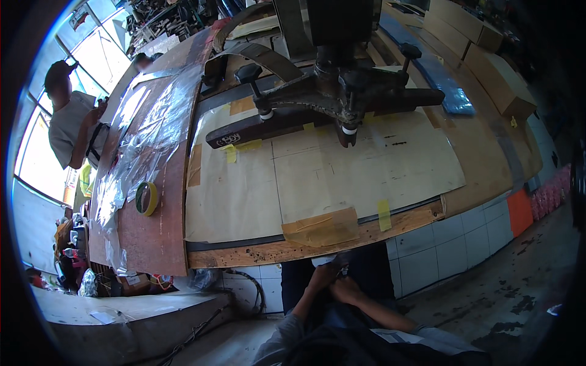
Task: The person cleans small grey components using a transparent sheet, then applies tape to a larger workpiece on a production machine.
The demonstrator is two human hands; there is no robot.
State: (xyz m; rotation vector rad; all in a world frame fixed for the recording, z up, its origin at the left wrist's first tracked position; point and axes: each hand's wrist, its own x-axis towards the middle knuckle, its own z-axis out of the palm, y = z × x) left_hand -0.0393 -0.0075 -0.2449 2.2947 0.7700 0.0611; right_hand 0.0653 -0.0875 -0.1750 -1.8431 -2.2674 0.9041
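tape roll (154,199) sits left of frame, cream sheet (322,177) taped down mid-frame beneath a metal bar (281,125). left hand (323,276) and right hand (346,289) meet lower centre, fingers look curled, can't tell what they're gripping. probably a prep pause; next move likely needs reaching up.

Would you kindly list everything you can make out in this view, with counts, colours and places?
Machine head: one, dark, top centre
Long bar: one, dark, beneath the machine head
Paper-like covering: sheet count unclear, cream, under the bar
Tape patches: several, brown and yellow, mostly around the covering
Wooden strip: one, brown, front edge
Board: one, reddish-brown, left
Tape roll: one, yellow, on the board
Plastic sheeting: count unclear, clear, on the board
Boxes: at least two, brown, upper right
Panel: one, orange, right
Co-workers: two, nearer in grey, left
Hands: two, bare, close together, lower centre
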